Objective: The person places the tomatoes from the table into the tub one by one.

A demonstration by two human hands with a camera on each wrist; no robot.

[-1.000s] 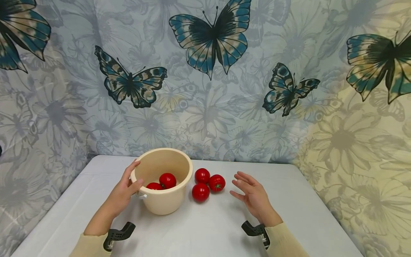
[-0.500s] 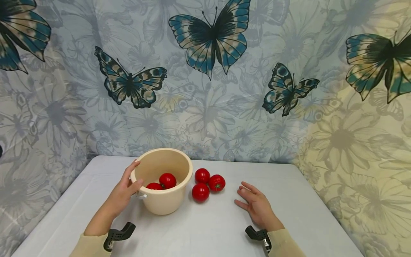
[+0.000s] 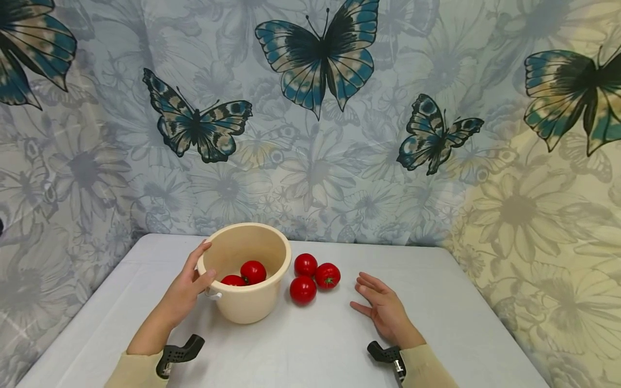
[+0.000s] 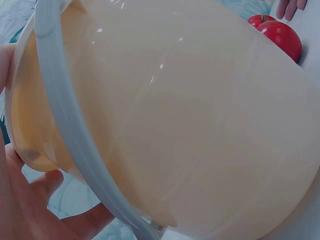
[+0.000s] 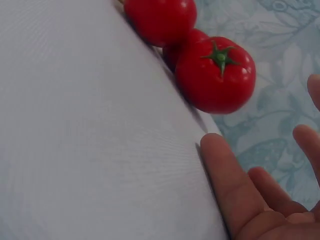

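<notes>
A cream bucket [image 3: 249, 304] stands on the table left of centre, and two red tomatoes [image 3: 253, 272] show inside it. My left hand [image 3: 181, 291] holds its left rim, thumb toward the near side and fingers farther back. The bucket's pale handle [image 4: 75, 125] hangs down along the outside in the left wrist view. Just right of the bucket, three more tomatoes [image 3: 303, 290] sit close together on the table. One of them, a tomato with a green calyx [image 5: 215, 75], is nearest my right hand [image 3: 385, 312], whose fingers are spread and hold nothing.
A white cloth [image 3: 310, 350] covers the table. Behind it hangs a fabric backdrop [image 3: 315, 178] printed with butterflies and flowers. Each wrist wears a black camera mount, the left mount [image 3: 180, 353] and the right mount [image 3: 385, 353].
My right hand has drawn back a little toward me from beside the tomatoes, then shifted slightly left. The left hand, the bucket and the tomatoes have stayed in place.
</notes>
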